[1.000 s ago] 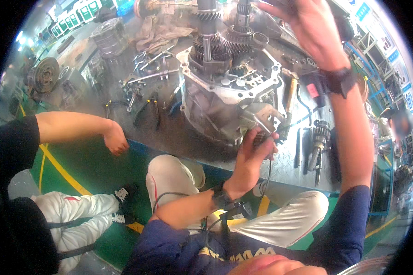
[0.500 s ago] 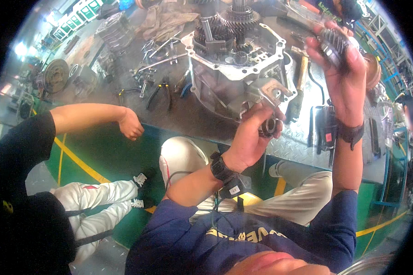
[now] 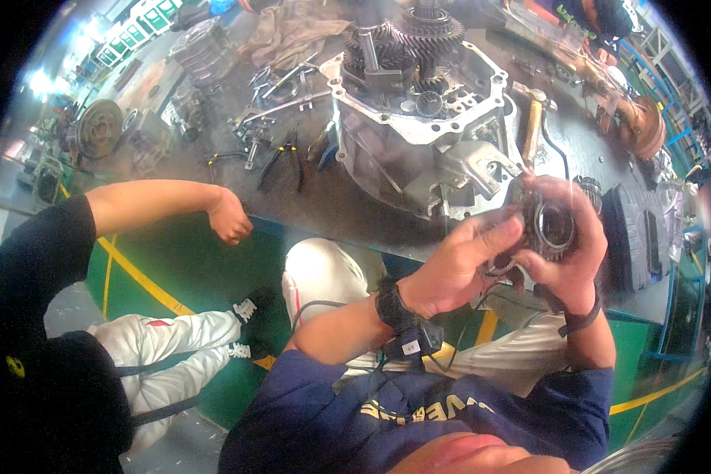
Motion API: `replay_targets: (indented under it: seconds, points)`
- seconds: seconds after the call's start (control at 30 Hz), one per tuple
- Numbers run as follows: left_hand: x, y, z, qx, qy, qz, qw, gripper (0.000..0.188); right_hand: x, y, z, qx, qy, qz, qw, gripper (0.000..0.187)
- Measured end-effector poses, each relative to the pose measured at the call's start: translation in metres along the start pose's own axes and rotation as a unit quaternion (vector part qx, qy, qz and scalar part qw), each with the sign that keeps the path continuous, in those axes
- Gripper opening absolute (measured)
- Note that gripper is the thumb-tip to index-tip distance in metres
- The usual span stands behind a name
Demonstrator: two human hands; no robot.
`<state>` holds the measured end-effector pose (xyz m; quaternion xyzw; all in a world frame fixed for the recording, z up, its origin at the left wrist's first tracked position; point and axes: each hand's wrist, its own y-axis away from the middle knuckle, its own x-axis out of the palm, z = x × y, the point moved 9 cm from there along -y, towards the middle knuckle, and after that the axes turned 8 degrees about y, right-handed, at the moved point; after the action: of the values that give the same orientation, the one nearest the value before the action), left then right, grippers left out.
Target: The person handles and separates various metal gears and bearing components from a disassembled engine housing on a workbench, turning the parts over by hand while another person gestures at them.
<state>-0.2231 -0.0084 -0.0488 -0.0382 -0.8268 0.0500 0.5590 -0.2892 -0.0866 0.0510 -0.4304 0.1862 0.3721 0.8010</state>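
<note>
Head view: a gear [image 3: 540, 229] was gripped between the thumb and curled fingers of the right hand [image 3: 583, 257], just beside the housing [image 3: 387, 150]; its outline was partly covered. A ring [image 3: 495, 265] was pinched by the left hand [image 3: 454, 268] and largely hidden by its thumb; whether gear and ring were touching could not be told. The shaft [image 3: 426, 35] above the housing was cut off by the upper edge.

The housing [image 3: 391, 166] looked silvery to me, the held gear [image 3: 537, 227] dark grey; yellow lines [image 3: 146, 280] striped the green floor [image 3: 174, 257], and the navy shirt [image 3: 312, 419] carried pale-yellow lettering [image 3: 434, 413].
</note>
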Motion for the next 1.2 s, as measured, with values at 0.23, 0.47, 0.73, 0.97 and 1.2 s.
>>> replay_targets:
  seconds: [0.23, 0.47, 0.73, 0.97, 1.2]
  points:
    - [-0.022, -0.001, 0.008, -0.023, -0.017, -0.055, 0.998, 0.04, -0.021, -0.042, 0.018, 0.036, 0.091, 0.117, 0.988, 0.066]
    - [-0.034, -0.007, 0.012, -0.035, -0.016, -0.068, 0.997, 0.04, 0.049, -0.154, 0.035, -0.165, 0.178, 0.223, 0.944, 0.048]
    - [-0.042, -0.005, 0.012, -0.033, -0.006, -0.102, 0.994, 0.038, 0.089, -0.165, 0.035, -0.249, 0.205, 0.271, 0.907, 0.041]
    - [-0.04, -0.008, 0.01, -0.031, -0.025, -0.089, 0.995, 0.039, 0.038, -0.197, 0.047, -0.194, 0.142, 0.169, 0.956, 0.031]
    - [-0.038, -0.01, 0.007, -0.024, -0.054, -0.074, 0.996, 0.04, 0.009, -0.274, 0.039, -0.098, 0.208, 0.107, 0.967, 0.028]
